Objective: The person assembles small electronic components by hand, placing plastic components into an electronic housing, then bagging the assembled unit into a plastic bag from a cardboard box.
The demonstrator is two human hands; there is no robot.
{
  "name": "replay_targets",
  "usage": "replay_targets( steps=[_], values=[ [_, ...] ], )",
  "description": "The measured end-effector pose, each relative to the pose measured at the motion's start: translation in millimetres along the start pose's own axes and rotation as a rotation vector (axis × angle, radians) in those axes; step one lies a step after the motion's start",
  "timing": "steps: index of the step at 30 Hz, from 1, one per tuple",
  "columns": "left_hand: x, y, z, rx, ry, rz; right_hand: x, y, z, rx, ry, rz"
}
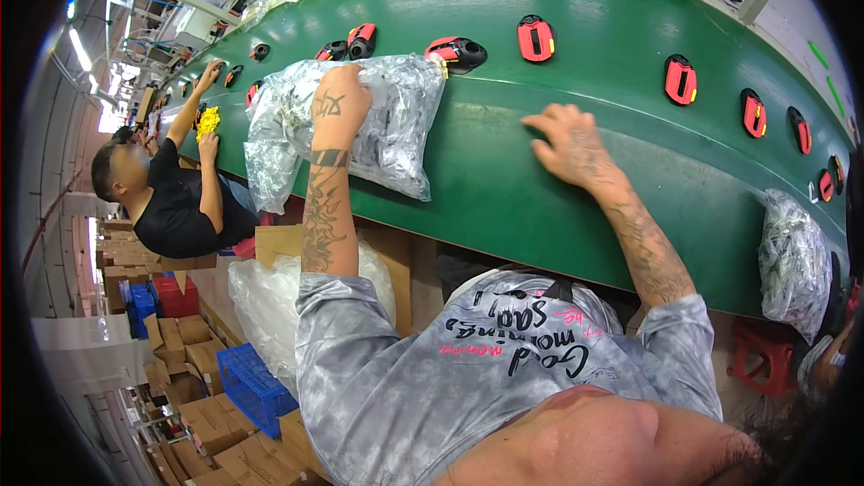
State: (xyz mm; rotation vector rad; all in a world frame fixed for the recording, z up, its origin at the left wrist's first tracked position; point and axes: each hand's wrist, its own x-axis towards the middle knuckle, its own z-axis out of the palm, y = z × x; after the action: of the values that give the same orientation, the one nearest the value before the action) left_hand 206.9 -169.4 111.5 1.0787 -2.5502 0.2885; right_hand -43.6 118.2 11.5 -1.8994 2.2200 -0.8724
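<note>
My left hand (342, 97) is closed at the large clear plastic bag (400, 121), its fingers bent down out of sight among the folds. What they hold is hidden. Dark and grey pieces show through the plastic. My right hand (572, 139) is open, fingers apart and pointing left, low over the green work surface (504, 198), and holds nothing. Just past the bag lies a red-and-black plastic part (457, 54), turned on its side. Another oval red-and-black part (536, 39), with a dark slot down its middle, lies beyond my right hand.
More red-and-black parts (680, 79) lie spaced along the surface. A second filled plastic bag (794, 261) sits at the right edge, above a red stool (760, 358). At left, a person (184, 202) works beside yellow pieces (208, 123). Cartons (211, 418) and a blue crate (256, 387) stand lower left.
</note>
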Motion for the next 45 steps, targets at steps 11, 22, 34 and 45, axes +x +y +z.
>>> replay_targets(
  steps=[11,22,34,45],
  values=[
    [-23.9,8.7,-39.8,-0.202,0.048,-0.026,168.9,-41.1,89.6,-0.206,-0.210,0.136],
    [-43.8,53.1,-33.4,-0.887,0.076,0.007,75.7,-9.4,48.5,0.375,0.163,-0.003],
    [-28.8,276.0,94.3,-2.162,-0.555,-0.118,-36.0,96.6,-34.1,0.977,0.346,0.519],
    [-19.2,252.8,107.0,-2.507,-0.735,-0.498,-32.3,66.9,-55.3,0.619,0.223,0.489]
  ],
)
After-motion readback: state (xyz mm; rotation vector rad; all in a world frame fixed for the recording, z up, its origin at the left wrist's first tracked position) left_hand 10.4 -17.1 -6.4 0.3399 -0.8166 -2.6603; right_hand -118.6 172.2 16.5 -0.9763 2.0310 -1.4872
